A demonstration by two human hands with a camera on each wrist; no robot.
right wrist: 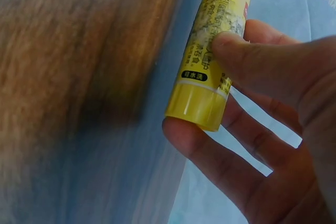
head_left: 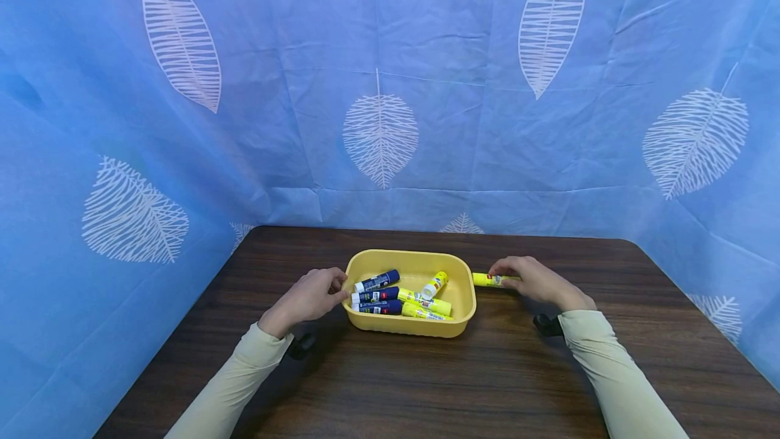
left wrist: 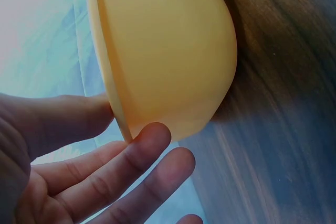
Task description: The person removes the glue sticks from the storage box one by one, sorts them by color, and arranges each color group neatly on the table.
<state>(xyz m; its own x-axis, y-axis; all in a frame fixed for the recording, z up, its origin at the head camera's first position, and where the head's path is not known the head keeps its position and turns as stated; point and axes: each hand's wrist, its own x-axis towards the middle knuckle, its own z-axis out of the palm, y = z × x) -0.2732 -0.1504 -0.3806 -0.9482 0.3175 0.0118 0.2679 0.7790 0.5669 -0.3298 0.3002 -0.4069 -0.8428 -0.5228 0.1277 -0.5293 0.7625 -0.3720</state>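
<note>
A yellow plastic bin [head_left: 414,328] stands mid-table with several glue sticks lying in it: dark blue ones with white caps [head_left: 376,281] on the left, yellow ones [head_left: 432,302] on the right. My left hand [head_left: 312,295] pinches the bin's left rim [left wrist: 107,74], with thumb and fingertips at its edge. On the other side, my right hand [head_left: 536,280] grips a yellow glue stick [head_left: 486,280] between thumb and fingers. That stick lies level beside the bin's right rim. In the right wrist view, one fingertip touches the end of the glue stick [right wrist: 215,51].
The dark wood-grain table [head_left: 420,391] has rounded far corners. Blue cloth [head_left: 451,134] with white leaf prints hangs behind it and along both sides. A black band [head_left: 547,325] shows at each sleeve's cuff.
</note>
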